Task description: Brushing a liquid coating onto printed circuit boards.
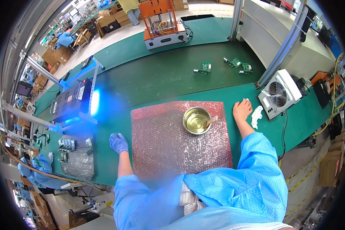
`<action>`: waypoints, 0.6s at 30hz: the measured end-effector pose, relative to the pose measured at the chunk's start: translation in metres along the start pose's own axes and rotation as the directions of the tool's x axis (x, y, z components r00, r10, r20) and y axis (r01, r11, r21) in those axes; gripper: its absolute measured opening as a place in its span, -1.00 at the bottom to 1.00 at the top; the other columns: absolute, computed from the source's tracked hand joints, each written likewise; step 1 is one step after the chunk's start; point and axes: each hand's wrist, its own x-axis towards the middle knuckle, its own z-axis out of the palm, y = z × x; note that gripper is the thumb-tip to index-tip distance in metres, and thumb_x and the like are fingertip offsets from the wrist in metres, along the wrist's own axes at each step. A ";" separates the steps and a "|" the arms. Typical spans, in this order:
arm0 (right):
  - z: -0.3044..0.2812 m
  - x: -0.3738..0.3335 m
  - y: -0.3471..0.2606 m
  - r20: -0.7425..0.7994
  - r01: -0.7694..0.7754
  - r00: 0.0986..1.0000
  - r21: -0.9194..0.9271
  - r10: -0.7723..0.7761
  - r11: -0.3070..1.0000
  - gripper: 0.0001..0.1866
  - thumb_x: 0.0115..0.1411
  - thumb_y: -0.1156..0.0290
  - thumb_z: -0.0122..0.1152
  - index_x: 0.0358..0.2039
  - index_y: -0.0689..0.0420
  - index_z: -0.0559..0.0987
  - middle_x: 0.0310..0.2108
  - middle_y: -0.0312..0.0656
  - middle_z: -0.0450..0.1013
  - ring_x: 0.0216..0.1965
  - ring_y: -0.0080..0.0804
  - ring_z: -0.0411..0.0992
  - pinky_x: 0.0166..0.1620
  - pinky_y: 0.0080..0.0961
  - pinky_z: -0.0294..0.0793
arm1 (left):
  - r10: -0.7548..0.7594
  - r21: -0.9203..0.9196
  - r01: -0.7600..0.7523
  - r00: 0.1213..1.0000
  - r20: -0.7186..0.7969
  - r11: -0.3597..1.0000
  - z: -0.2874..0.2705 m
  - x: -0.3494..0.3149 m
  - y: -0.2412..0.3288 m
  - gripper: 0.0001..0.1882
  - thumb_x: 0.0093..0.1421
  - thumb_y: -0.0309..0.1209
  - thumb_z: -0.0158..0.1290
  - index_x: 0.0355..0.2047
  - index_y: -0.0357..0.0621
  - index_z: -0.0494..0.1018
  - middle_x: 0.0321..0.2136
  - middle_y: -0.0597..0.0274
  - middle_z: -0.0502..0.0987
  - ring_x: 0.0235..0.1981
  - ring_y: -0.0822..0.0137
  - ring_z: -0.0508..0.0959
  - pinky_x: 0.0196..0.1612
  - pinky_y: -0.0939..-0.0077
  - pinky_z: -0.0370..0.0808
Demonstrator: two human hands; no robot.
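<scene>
My left hand, in a thin bluish-purple glove, lies on the green bench mat beside the left edge of a bubble-wrap sheet. Its fingers rest loosely together and nothing shows in them. My bare right hand rests on the mat past the sheet's right edge, fingers spread and holding nothing. Close to it on the right is a crumpled white piece, perhaps tissue or a glove. A round metal bowl of clear yellowish liquid stands on the sheet, with a brush-like wooden handle leaning on its right rim.
A fan unit stands at right. Green circuit boards lie on the dark conveyor belt. A blue-lit box is at left, near boards on a silvery bag. An orange-and-white machine stands behind. A person sits far left.
</scene>
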 end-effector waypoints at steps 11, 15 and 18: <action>-0.002 0.000 -0.001 0.008 -0.007 1.000 0.000 0.007 1.000 -0.65 0.01 0.27 0.05 -0.21 0.19 0.40 -0.17 -0.07 0.33 0.01 -0.15 0.26 0.01 -0.16 0.22 | 0.003 0.002 -0.003 1.000 -0.014 1.000 -0.001 -0.001 0.000 -0.65 0.17 -0.17 -0.09 -0.18 -0.19 0.36 -0.11 0.01 0.41 -0.03 0.06 0.37 0.01 0.14 0.27; -0.002 0.000 0.000 0.030 -0.013 0.999 0.001 0.013 1.000 -0.64 0.01 0.28 0.06 -0.20 0.20 0.40 -0.14 -0.07 0.32 0.02 -0.16 0.25 0.02 -0.16 0.20 | -0.002 0.007 0.002 1.000 -0.006 1.000 -0.002 -0.002 0.003 -0.64 0.18 -0.17 -0.10 -0.18 -0.19 0.36 -0.11 0.01 0.41 -0.02 0.07 0.37 0.02 0.15 0.27; -0.003 0.000 -0.001 0.042 -0.013 0.999 -0.001 0.014 1.000 -0.64 0.01 0.28 0.06 -0.20 0.21 0.39 -0.13 -0.06 0.32 0.03 -0.18 0.24 0.03 -0.16 0.20 | -0.009 0.014 0.009 1.000 0.008 1.000 -0.004 -0.002 0.003 -0.64 0.18 -0.16 -0.10 -0.18 -0.19 0.36 -0.11 0.02 0.41 -0.02 0.07 0.37 0.02 0.15 0.26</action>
